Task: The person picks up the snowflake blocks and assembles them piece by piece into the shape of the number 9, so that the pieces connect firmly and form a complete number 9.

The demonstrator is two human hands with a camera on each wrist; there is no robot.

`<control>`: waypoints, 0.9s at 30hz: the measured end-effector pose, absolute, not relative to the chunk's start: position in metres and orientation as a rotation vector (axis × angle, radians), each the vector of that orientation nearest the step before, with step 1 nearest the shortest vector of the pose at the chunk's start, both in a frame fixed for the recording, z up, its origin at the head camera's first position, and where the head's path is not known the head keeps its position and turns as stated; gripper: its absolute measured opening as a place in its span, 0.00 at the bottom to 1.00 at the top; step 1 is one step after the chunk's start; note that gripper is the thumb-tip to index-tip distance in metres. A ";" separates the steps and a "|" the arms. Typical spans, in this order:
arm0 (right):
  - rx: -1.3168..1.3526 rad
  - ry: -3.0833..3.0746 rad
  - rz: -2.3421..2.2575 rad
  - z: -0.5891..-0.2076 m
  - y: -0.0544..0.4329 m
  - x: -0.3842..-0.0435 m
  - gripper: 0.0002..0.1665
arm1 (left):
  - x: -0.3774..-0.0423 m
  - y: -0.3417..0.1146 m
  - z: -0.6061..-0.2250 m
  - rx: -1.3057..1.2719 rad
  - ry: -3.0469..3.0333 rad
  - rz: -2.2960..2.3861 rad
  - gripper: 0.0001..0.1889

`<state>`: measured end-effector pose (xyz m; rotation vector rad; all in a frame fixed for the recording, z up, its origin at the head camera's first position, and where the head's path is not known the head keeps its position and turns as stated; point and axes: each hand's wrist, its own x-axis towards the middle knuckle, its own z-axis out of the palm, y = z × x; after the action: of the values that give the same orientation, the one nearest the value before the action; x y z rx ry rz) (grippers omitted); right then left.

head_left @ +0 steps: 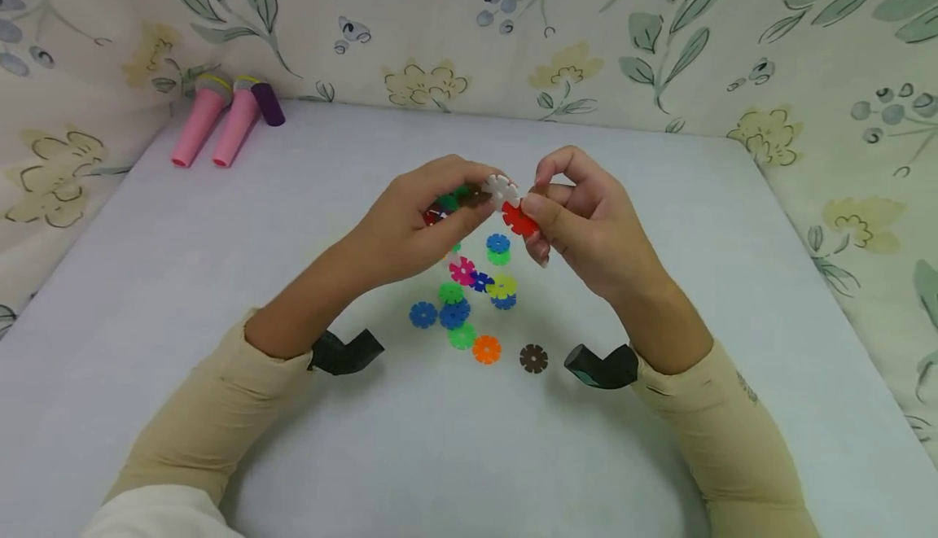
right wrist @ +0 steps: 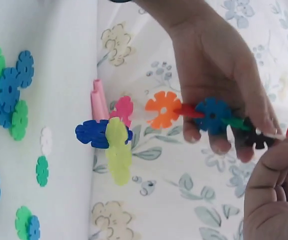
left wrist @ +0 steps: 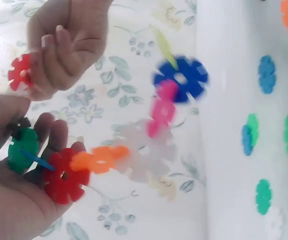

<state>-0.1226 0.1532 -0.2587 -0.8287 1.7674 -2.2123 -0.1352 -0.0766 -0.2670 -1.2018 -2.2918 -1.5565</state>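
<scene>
My left hand [head_left: 421, 212] grips one end of a chain of interlocking plastic snowflake discs, with a white disc [head_left: 501, 188] at its fingertips. Between the thumb and fingers of my right hand [head_left: 589, 225] is a red snowflake disc [head_left: 519, 219], its edge at the white one. In the left wrist view the chain hangs past the palm: a green disc [left wrist: 23, 150], a red one [left wrist: 66, 177], an orange one [left wrist: 101, 159], a whitish one [left wrist: 149, 152], then pink, dark blue and yellow. A black disc [right wrist: 258, 138] shows by the left fingers in the right wrist view.
Several loose discs lie on the white table [head_left: 410, 448] below the hands, among them an orange disc [head_left: 487, 349] and a brown disc [head_left: 533, 358]. Two pink toy microphones [head_left: 201, 127] and a purple cylinder [head_left: 268, 105] are at the back left. Floral cloth surrounds the table.
</scene>
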 end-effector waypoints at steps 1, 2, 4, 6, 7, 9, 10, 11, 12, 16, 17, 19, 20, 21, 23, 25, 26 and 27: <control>-0.820 1.782 -2.200 -0.258 0.153 -0.123 0.07 | -0.134 -0.078 -0.265 -1.209 -2.302 -1.541 0.16; -0.810 1.793 -2.184 -0.257 0.153 -0.124 0.07 | -0.134 -0.080 -0.262 -1.218 -2.315 -1.524 0.17; -0.789 1.809 -2.136 -0.258 0.154 -0.127 0.06 | -0.132 -0.082 -0.259 -1.231 -2.354 -1.534 0.17; -0.767 1.818 -2.091 -0.260 0.156 -0.129 0.05 | -0.132 -0.083 -0.258 -1.244 -2.394 -1.554 0.16; -0.757 1.824 -2.071 -0.261 0.157 -0.131 0.06 | -0.133 -0.083 -0.258 -1.249 -2.413 -1.571 0.16; -0.752 1.850 -2.025 -0.265 0.158 -0.134 0.06 | -0.134 -0.083 -0.258 -1.245 -2.460 -1.579 0.17; -0.750 1.877 -1.998 -0.267 0.158 -0.136 0.07 | -0.135 -0.083 -0.259 -1.234 -2.490 -1.573 0.18; -0.753 1.906 -1.968 -0.269 0.159 -0.138 0.07 | -0.136 -0.083 -0.259 -1.218 -2.515 -1.570 0.19; -0.755 1.950 -1.929 -0.271 0.160 -0.141 0.08 | -0.137 -0.084 -0.258 -1.204 -2.534 -1.560 0.20; -0.771 2.281 -1.506 -0.283 0.164 -0.152 0.11 | -0.140 -0.090 -0.256 -1.143 -2.535 -1.559 0.21; -0.768 2.361 -1.331 -0.287 0.163 -0.154 0.12 | -0.140 -0.091 -0.255 -1.128 -2.529 -1.568 0.21; -0.766 2.455 -0.956 -0.294 0.161 -0.156 0.15 | -0.141 -0.094 -0.254 -1.100 -2.524 -1.586 0.21; -0.773 2.470 -0.788 -0.297 0.159 -0.156 0.17 | -0.141 -0.095 -0.253 -1.085 -2.531 -1.590 0.21; -0.771 2.468 -0.648 -0.300 0.157 -0.156 0.19 | -0.141 -0.096 -0.252 -1.070 -2.544 -1.590 0.21; -0.757 2.449 -0.487 -0.306 0.152 -0.155 0.21 | -0.142 -0.098 -0.251 -1.046 -2.562 -1.599 0.22; -0.757 2.457 -0.413 -0.311 0.148 -0.154 0.22 | -0.142 -0.099 -0.250 -1.042 -2.570 -1.606 0.23; -0.759 2.464 -0.399 -0.313 0.146 -0.154 0.21 | -0.142 -0.099 -0.250 -1.048 -2.568 -1.607 0.23; -0.762 2.471 -0.393 -0.315 0.145 -0.154 0.21 | -0.143 -0.100 -0.251 -1.056 -2.562 -1.615 0.23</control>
<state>-0.1541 0.1449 -0.3150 -0.7622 2.4708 -0.3928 -0.1427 -0.0998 -0.2508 -1.0564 -2.5623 -1.6145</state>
